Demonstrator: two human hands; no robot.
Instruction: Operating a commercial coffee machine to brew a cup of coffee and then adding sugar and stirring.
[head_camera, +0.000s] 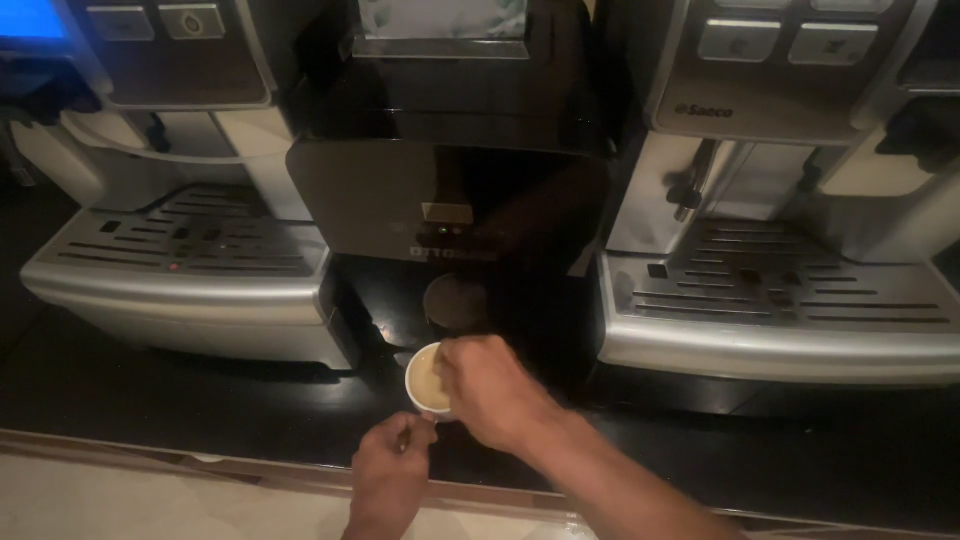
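where glossy black counter gleams (200, 400), round white cup (428, 380) under both hands (490, 390)

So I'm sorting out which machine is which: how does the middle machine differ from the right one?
The middle machine is black and glossy; the right machine is silver. The middle one is narrower, with a plain front, while the right one has a wide slotted drip tray. The cup and both hands, left and right, are before the middle machine, not the right one. Both stand on the dark counter.
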